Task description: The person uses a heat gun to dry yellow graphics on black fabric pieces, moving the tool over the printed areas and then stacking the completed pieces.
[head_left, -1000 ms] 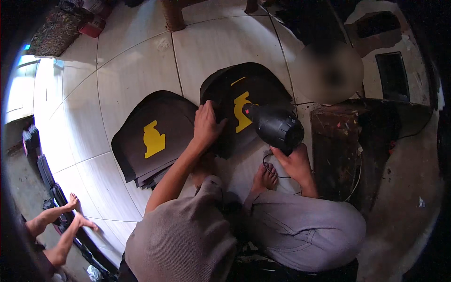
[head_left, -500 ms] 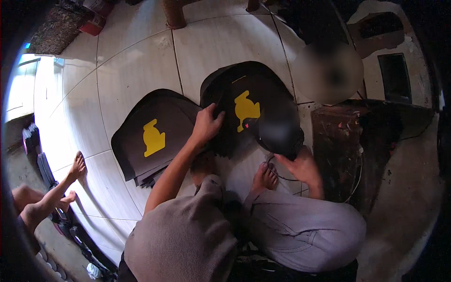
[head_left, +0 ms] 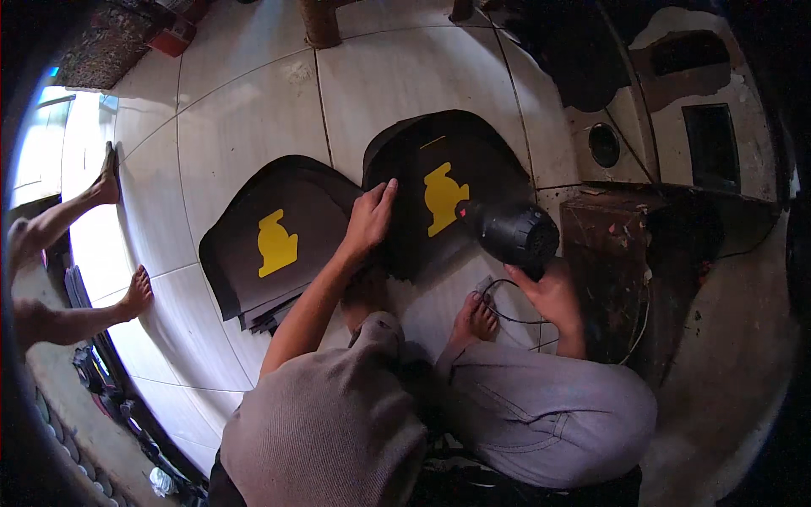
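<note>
Two piles of dark rounded sheets lie side by side on the tiled floor. The left pile (head_left: 245, 203) has a yellow cut-out shape (head_left: 277, 245) on its top sheet. A similar yellow shape (head_left: 443, 198) lies on the dark sheet (head_left: 486, 156) topping the right pile. My left hand (head_left: 370, 218) is closed at that sheet's left edge, its thumb side up; the other fingers are partly hidden. My right hand (head_left: 553, 296) grips the handle of a black hair dryer (head_left: 515, 237). The dryer's nozzle end, with a small red spot, points left, close by the right yellow shape.
A worn brown wooden box (head_left: 600, 253) stands right of the dryer, below a battered pale cabinet (head_left: 743, 144). A dark cord (head_left: 507, 317) loops below my right hand. Another person's legs (head_left: 84, 321) reach in from the left. A wooden post (head_left: 321, 25) stands at the back.
The hair dryer has shifted slightly right and turned, uncovering more of the yellow shape. My left hand has slid a little left and up. The other person's legs have moved.
</note>
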Tool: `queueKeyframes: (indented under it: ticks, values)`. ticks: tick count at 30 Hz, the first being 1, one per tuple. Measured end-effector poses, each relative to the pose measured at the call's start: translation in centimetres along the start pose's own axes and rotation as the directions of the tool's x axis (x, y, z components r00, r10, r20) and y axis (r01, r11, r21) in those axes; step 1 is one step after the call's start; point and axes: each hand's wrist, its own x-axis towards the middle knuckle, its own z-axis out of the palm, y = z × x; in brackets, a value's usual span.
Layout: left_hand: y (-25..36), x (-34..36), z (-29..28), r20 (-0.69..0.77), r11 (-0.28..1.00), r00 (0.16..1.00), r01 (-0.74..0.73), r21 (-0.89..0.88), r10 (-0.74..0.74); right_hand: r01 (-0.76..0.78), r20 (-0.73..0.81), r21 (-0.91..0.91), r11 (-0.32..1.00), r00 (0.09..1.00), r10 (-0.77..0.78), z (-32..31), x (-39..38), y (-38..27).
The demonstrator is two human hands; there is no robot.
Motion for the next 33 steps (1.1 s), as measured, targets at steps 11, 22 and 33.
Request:
queueKeyframes:
  ticks: [11,22,33]
  values:
    - [-0.7,-0.1,0.2,-0.069,0.999,0.996,-0.050,-0.001,0.050,0.041,-0.097,-0.033,0.999,0.994,-0.044,1.2,0.9,0.4]
    - [0.7,-1.7,1.2,-0.066,0.979,0.987,-0.134,0.153,0.145,0.087,0.005,0.010,0.996,0.996,-0.087,2.0,1.1,0.3]
    - [3.8,-3.3,-0.7,-0.064,0.966,0.974,-0.204,0.157,0.216,0.030,0.026,0.101,0.994,0.999,-0.033,1.1,0.8,-0.1]
